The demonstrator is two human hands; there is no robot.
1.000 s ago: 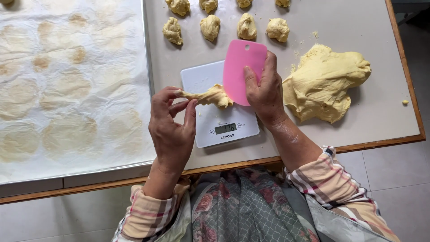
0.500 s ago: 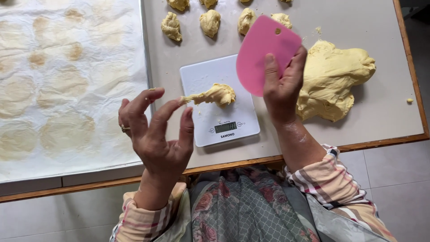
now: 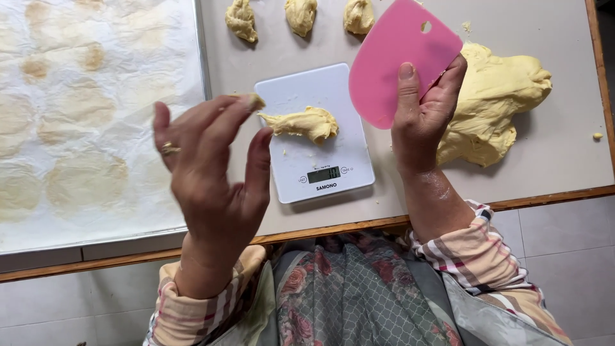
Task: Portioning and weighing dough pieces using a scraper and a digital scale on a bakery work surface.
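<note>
Dough (image 3: 301,123), a soft, ragged yellow lump, lies on the white kitchen scale (image 3: 315,131) on the bench (image 3: 564,160). The right hand (image 3: 423,115) grips a smooth pink plastic scraper (image 3: 400,61), rounded at 1 end, raised above the bench beside the large dough mass (image 3: 496,106). The left hand (image 3: 214,173) is spread open, holding nothing, with a speck of dough stuck to a fingertip. 3 rough portions (image 3: 301,14) sit beyond the scale. Greasy baking paper (image 3: 90,115) lines the tray at left. Compared with 0.5 s ago, the left hand is higher and nearer the camera.
</note>
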